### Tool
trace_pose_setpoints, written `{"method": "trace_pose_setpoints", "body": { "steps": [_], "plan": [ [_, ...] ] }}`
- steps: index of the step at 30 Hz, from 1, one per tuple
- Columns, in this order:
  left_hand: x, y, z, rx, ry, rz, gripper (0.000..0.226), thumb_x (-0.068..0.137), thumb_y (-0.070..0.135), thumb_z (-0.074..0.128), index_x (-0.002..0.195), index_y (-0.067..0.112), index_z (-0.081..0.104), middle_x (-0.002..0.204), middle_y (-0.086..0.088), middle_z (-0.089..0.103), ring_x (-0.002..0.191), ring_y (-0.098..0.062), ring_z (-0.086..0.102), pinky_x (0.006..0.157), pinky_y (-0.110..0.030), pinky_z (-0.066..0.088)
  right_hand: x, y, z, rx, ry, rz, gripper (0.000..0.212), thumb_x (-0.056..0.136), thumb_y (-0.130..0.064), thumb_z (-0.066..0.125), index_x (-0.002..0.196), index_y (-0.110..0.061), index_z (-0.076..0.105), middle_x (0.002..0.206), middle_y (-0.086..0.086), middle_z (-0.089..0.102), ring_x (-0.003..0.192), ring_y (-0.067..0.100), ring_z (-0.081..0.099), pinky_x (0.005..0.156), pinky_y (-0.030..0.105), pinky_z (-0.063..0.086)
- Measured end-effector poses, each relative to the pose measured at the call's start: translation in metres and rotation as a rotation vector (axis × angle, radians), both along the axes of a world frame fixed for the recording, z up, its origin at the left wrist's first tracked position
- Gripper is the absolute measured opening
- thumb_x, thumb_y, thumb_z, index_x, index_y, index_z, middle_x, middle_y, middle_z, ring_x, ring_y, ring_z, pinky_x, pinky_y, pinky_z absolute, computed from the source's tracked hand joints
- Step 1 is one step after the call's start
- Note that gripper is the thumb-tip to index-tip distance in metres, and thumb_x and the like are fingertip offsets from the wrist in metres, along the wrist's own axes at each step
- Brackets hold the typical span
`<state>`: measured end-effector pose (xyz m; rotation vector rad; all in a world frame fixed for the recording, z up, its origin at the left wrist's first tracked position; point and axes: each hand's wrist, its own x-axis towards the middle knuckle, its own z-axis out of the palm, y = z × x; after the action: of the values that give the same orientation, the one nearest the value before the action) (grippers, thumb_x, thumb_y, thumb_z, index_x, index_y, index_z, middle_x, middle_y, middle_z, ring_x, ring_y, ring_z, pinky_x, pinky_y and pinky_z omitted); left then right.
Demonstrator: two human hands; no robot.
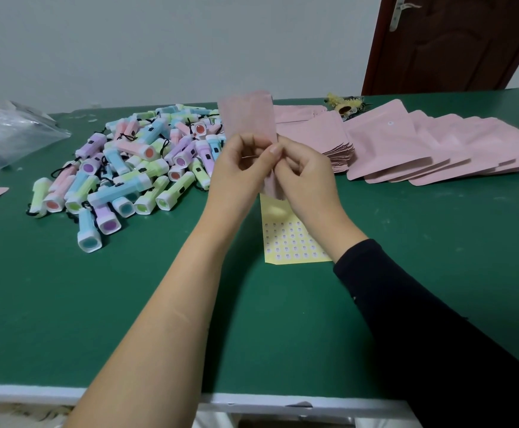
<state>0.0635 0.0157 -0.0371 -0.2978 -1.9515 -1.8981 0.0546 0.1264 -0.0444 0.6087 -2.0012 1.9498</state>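
My left hand (236,168): pinching the pink bag (247,118), above the sticker sheet (289,242).
My right hand (304,177): pinching the same bag's lower edge.

Head view, down over near table (66,304)

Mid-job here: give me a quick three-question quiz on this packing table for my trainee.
1. True or false: the left hand and the right hand both pinch the pink pouch.
2. Where does the pile of torches lie? A) to the person's left of the pouch B) to its right C) off the table
3. Fill in: the yellow sticker sheet lies on the ___ table.
Key: 1 true; 2 A; 3 green.
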Motion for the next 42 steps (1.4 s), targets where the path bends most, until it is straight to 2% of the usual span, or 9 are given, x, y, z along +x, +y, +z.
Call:
{"method": "trace_pose_setpoints", "body": {
  "steps": [5, 10, 12, 15, 17, 25, 32, 38, 42],
  "plan": [
    [-0.001, -0.001, 0.0, 0.0, 0.007, 0.036, 0.009, 0.091, 0.019, 0.067, 0.091, 0.016, 0.058, 0.085, 0.006, 0.062, 0.074, -0.004, 0.061, 0.067, -0.017, 0.048, 0.0, -0.001, 0.0, 0.04, 0.012, -0.001, 0.025, 0.093, -0.001, 0.048, 0.098, -0.008, 0.071, 0.089, 0.01, 0.074, 0.082, 0.017, 0.067, 0.081, 0.033, 0.056],
    [-0.002, -0.005, 0.001, 0.025, -0.018, 0.043, 0.008, 0.093, 0.023, 0.063, 0.09, 0.017, 0.059, 0.084, 0.004, 0.061, 0.074, -0.009, 0.056, 0.069, -0.023, 0.045, 0.007, 0.0, 0.008, -0.117, -0.06, 0.112, 0.03, 0.098, -0.001, 0.045, 0.1, -0.017, 0.071, 0.091, 0.011, 0.073, 0.078, 0.006, 0.062, 0.069, 0.013, 0.051],
    [-0.002, -0.006, 0.002, 0.056, -0.037, 0.038, 0.008, 0.096, 0.022, 0.061, 0.092, 0.015, 0.059, 0.086, 0.0, 0.061, 0.076, -0.012, 0.055, 0.068, -0.023, 0.044, 0.006, 0.0, 0.011, -0.178, -0.105, 0.105, 0.025, 0.1, -0.007, 0.047, 0.106, -0.019, 0.069, 0.097, 0.002, 0.075, 0.087, 0.009, 0.067, 0.077, 0.022, 0.056],
    [-0.001, -0.006, 0.004, 0.101, -0.055, 0.007, 0.008, 0.1, 0.02, 0.056, 0.097, 0.013, 0.059, 0.091, -0.005, 0.062, 0.082, -0.018, 0.055, 0.069, -0.023, 0.045, 0.003, 0.001, 0.011, -0.261, -0.182, 0.124, 0.022, 0.1, -0.016, 0.052, 0.114, -0.008, 0.068, 0.1, 0.009, 0.072, 0.091, 0.024, 0.067, 0.09, 0.044, 0.056],
    [0.0, -0.005, 0.005, 0.119, -0.069, -0.014, 0.01, 0.1, 0.02, 0.055, 0.1, 0.012, 0.059, 0.096, -0.009, 0.062, 0.088, -0.022, 0.057, 0.074, -0.028, 0.046, 0.002, 0.001, 0.01, -0.321, -0.231, 0.175, 0.023, 0.099, -0.019, 0.055, 0.112, -0.006, 0.069, 0.097, 0.012, 0.071, 0.087, 0.027, 0.065, 0.092, 0.05, 0.054],
    [0.001, -0.005, 0.01, 0.162, -0.075, -0.046, 0.009, 0.101, 0.018, 0.054, 0.1, 0.01, 0.059, 0.096, -0.013, 0.061, 0.089, -0.028, 0.056, 0.082, -0.044, 0.042, 0.0, 0.0, 0.009, -0.444, -0.291, 0.286, 0.022, 0.096, -0.028, 0.058, 0.089, -0.022, 0.077, 0.084, 0.002, 0.072, 0.073, 0.017, 0.064, 0.066, 0.026, 0.053],
    [0.004, -0.002, 0.009, 0.084, -0.097, -0.06, 0.024, 0.084, 0.038, 0.067, 0.091, 0.017, 0.058, 0.076, 0.006, 0.058, 0.067, -0.006, 0.056, 0.072, -0.027, 0.045, 0.003, -0.002, 0.011, -0.302, -0.175, 0.058, 0.018, 0.099, -0.018, 0.055, 0.096, -0.011, 0.072, 0.082, 0.008, 0.072, 0.076, 0.018, 0.066, 0.074, 0.029, 0.058],
    [0.002, -0.003, 0.007, 0.064, -0.093, -0.03, 0.023, 0.084, 0.039, 0.067, 0.091, 0.018, 0.059, 0.072, 0.01, 0.06, 0.068, -0.006, 0.056, 0.071, -0.024, 0.047, 0.01, 0.0, 0.016, -0.161, -0.031, -0.022, 0.02, 0.098, -0.01, 0.055, 0.087, -0.02, 0.069, 0.07, 0.009, 0.066, 0.063, 0.021, 0.057, 0.058, 0.025, 0.049],
    [0.002, -0.004, 0.007, 0.055, -0.082, -0.019, 0.017, 0.087, 0.038, 0.064, 0.09, 0.021, 0.063, 0.072, 0.013, 0.061, 0.069, -0.005, 0.055, 0.071, -0.022, 0.046, 0.01, 0.0, 0.014, -0.076, 0.033, -0.098, 0.019, 0.096, -0.01, 0.057, 0.084, -0.023, 0.064, 0.057, -0.015, 0.064, 0.057, 0.003, 0.06, 0.058, 0.019, 0.05]
  ]
}}
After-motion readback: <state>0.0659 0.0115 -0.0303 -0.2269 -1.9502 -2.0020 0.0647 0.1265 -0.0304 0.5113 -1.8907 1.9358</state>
